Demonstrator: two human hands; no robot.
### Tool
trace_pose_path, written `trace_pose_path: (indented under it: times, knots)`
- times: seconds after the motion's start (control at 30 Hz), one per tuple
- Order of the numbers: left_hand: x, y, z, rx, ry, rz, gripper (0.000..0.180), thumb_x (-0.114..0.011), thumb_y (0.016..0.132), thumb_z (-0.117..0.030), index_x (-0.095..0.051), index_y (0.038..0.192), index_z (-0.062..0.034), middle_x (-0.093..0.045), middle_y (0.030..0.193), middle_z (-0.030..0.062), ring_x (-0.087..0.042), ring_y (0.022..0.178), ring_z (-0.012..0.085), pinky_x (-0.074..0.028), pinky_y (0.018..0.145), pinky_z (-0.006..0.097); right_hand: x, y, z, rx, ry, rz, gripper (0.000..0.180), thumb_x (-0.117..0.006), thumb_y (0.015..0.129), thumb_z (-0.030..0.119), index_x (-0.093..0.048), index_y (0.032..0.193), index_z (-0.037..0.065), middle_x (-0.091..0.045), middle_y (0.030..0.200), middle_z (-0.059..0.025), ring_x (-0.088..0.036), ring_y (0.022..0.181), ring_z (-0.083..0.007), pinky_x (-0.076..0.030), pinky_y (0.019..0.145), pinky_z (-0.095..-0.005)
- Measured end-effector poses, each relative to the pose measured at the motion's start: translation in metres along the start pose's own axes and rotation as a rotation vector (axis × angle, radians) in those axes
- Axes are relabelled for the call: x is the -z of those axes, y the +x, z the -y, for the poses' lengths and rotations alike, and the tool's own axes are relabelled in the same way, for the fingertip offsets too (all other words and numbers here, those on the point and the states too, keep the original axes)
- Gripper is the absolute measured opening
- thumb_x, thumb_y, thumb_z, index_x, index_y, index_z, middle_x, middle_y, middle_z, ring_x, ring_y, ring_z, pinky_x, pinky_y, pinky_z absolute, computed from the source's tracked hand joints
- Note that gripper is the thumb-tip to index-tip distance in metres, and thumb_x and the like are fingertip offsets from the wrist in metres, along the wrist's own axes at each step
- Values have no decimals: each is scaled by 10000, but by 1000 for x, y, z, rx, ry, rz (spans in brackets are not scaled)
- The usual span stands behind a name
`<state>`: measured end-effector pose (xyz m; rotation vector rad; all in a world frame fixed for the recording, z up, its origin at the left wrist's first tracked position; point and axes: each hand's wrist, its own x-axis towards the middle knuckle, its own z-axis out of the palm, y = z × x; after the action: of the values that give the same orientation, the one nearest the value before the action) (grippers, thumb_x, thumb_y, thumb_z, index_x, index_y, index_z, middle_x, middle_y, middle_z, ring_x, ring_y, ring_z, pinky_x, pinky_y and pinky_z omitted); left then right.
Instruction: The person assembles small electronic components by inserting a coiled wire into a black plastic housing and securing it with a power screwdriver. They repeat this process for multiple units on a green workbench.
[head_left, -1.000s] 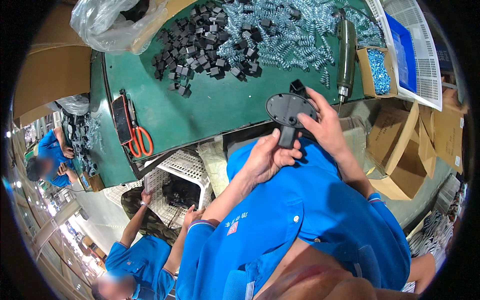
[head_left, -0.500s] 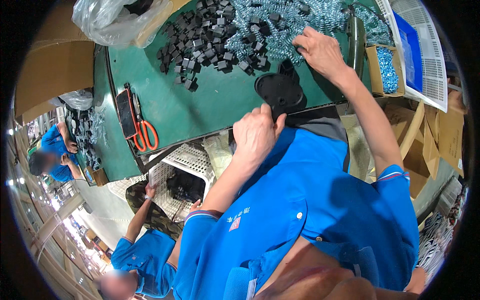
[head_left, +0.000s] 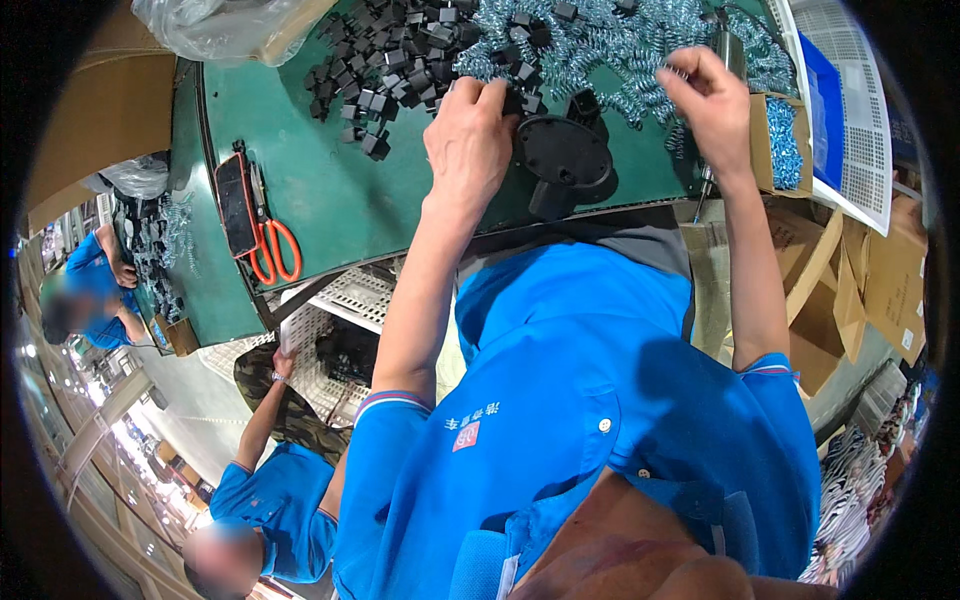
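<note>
Since the earlier frames, both hands are seen moved up from the chest onto the green table (head_left: 330, 190), and the round black part (head_left: 563, 152) is set down at the near edge. Left to right: the left hand (head_left: 468, 140) is pressed fingers-down among the small black blocks (head_left: 385, 70), just left of the part and nearer to it; whether anything is gripped cannot be told. The right hand (head_left: 708, 98) is pinched into the springs (head_left: 610, 45), up and to the right.

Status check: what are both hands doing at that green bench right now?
Left hand on small black blocks. Right hand pinching among silver springs. Black round part lying between them, unobstructed.
</note>
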<state>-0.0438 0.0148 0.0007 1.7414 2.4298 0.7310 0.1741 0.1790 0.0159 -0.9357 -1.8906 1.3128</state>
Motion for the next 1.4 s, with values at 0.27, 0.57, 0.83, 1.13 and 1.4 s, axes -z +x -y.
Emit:
trace_pose_path:
  times: [0.27,0.57,0.83,1.13,1.4]
  knots:
    - [6,-16,-2,194,-445,-289,211,-728,813,-55,-680,1016,-24,-647,970,86,-627,764,158,-511,643,271,-40,-22,22,378,-496,64,130,-699,792,81,-676,913,36,-603,832,-93,-606,690,-272,-487,614,-335]
    - [22,-47,-29,864,-2153,329,298,-535,985,-233,-562,1119,32,-658,923,111,-660,727,162,-548,549,234,-43,-21,50,306,-868,140,401,-716,786,93,-645,1180,106,-629,1025,-82,-640,796,-255,-513,684,-351]
    - [16,-48,-41,1011,-2479,594,343,-556,965,-303,-598,1121,-1,-566,771,9,-494,576,98,-393,502,241,-44,-46,79,245,-140,236,359,-725,727,-17,-673,1080,20,-654,932,-85,-621,703,-148,-485,575,-256]
    - [12,-54,-59,1066,-2291,572,274,-532,966,-254,-593,1087,-16,-426,678,-35,-401,532,101,-336,467,258,-55,-52,66,164,-72,315,304,-763,732,44,-698,1027,5,-645,871,-98,-632,755,-183,-508,675,-280]
    - [31,-50,-60,729,-1633,621,293,-541,974,-184,-657,1183,-15,-634,724,69,-580,543,130,-454,524,217,-41,-54,48,-24,104,38,339,-745,800,27,-658,1126,-4,-683,974,-71,-631,837,-105,-509,735,-232]
